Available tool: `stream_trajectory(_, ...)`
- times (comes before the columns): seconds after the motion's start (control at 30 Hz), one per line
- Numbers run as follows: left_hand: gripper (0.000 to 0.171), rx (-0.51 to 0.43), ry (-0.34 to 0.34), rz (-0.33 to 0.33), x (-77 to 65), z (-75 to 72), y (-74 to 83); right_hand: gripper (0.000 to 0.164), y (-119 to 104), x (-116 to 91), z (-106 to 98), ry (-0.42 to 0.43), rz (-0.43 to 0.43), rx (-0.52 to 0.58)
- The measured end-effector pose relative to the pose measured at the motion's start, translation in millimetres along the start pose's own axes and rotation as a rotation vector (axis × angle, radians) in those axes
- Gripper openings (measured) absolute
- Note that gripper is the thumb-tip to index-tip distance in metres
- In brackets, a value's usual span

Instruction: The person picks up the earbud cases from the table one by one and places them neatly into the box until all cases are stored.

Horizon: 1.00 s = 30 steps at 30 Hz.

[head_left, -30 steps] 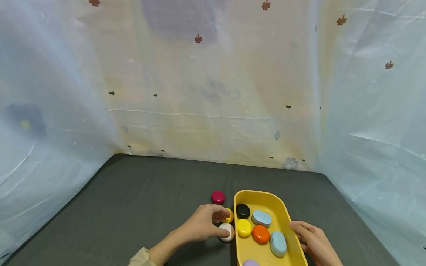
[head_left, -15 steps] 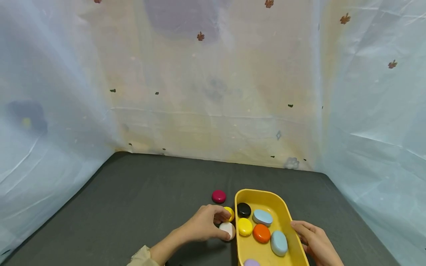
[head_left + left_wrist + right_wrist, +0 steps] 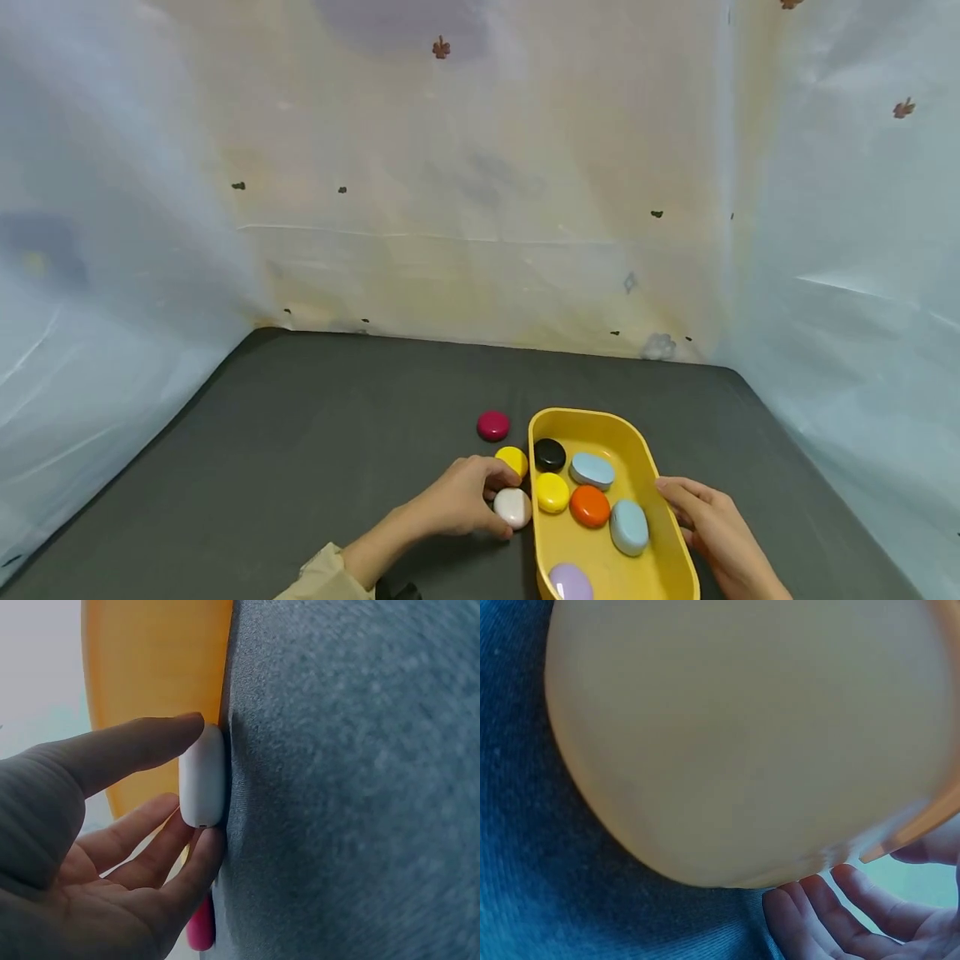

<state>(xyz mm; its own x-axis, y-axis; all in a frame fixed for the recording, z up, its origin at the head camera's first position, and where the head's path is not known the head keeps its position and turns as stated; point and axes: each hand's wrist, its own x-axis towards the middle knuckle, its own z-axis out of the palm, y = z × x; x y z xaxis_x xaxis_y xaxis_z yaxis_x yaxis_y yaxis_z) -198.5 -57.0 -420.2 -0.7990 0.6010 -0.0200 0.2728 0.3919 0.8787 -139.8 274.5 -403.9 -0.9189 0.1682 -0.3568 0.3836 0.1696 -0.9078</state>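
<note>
My left hand [image 3: 465, 497] holds a glossy white disc [image 3: 513, 507] on the dark cloth, thumb on its near side and fingertips at its far side. In the left wrist view the white disc [image 3: 202, 780] stands edge-on between thumb and fingers, with a small notch in its side. Just beyond those fingers is a yellow disc [image 3: 512, 459], and a crimson disc [image 3: 493, 426] lies farther back. My right hand [image 3: 708, 521] grips the right wall of a yellow tray [image 3: 622, 575], thumb at the rim, other fingers against the outside [image 3: 705, 750].
Inside the tray are a black disc [image 3: 550, 455], a yellow disc [image 3: 552, 492], an orange disc [image 3: 590, 507], two light-blue ovals [image 3: 628, 527] and a lavender piece [image 3: 572, 582]. Patterned sheeting [image 3: 450, 208] hangs behind and on both sides of the dark cloth [image 3: 337, 400].
The head view has tilted down slightly, showing more of the lavender piece. My left fingers have eased back a little, uncovering more of the white and outer yellow discs. The right hand keeps its grip.
</note>
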Motion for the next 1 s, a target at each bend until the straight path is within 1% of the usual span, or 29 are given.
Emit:
stream_trajectory(0.2, 0.052, 0.038, 0.009, -0.042, -9.2, -3.1, -0.3, 0.050, -3, 0, 7, -0.027, -0.025, 0.006)
stream_trajectory(0.3, 0.053, 0.047, 0.007, -0.049, -12.6, -4.4, 0.2, 0.050, -4, 0, 10, -0.050, -0.049, 0.020)
stream_trajectory(0.5, 0.054, 0.067, 0.002, -0.060, -17.6, -5.2, 0.0, 0.048, -8, -3, 15, -0.049, -0.057, 0.031)
stream_trajectory(0.7, 0.052, 0.091, 0.012, -0.047, -17.9, -4.9, -0.1, 0.048, -9, -2, 15, -0.071, -0.082, 0.019)
stream_trajectory(0.9, 0.051, 0.102, 0.017, -0.025, -18.2, -4.0, 0.0, 0.047, -7, -1, 14, -0.075, -0.073, 0.036)
stream_trajectory(1.0, 0.051, 0.098, 0.007, -0.023, -17.4, -2.9, 0.4, 0.047, -4, -2, 14, -0.066, -0.067, 0.047)
